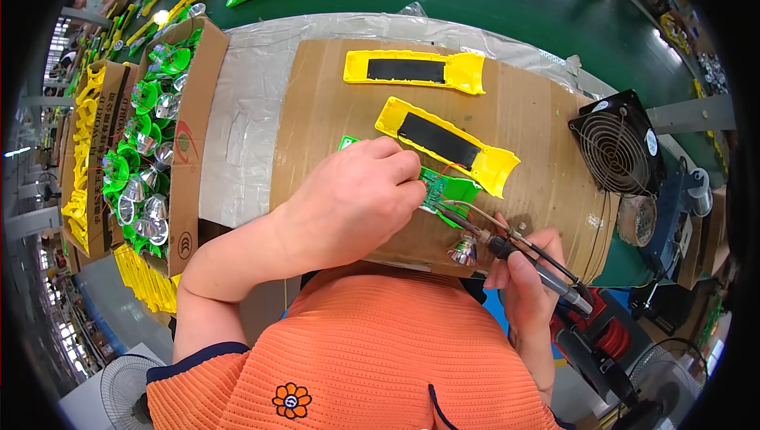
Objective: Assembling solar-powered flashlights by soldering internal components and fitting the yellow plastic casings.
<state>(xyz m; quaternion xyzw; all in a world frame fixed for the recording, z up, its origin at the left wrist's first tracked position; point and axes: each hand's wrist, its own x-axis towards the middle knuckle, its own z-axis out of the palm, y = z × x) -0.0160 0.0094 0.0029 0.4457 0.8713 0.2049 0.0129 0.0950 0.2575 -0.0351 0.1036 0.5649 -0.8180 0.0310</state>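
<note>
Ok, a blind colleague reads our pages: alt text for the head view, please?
A person's right hand holds a soldering iron with its tip at a green circuit board, the left hand close by. Two yellow shells lie beyond on cardboard; a box of green parts and silver reflectors sits left, a fan right.

- Two yellow casings (465,72) (492,169) on one cardboard sheet (526,113).
- Two black strips (406,70) (438,138), one per yellow casing.
- One green casing (459,189), partly hidden.
- One circuit board (433,184).
- One soldering iron (499,245).
- One loose silver reflector (461,253).
- One square black fan (617,149).
- One tape roll (636,220).
- Two open cardboard boxes (190,153) (115,117) at left; over a dozen boxed reflectors (127,210), overlapping too much for an exact count.
</note>
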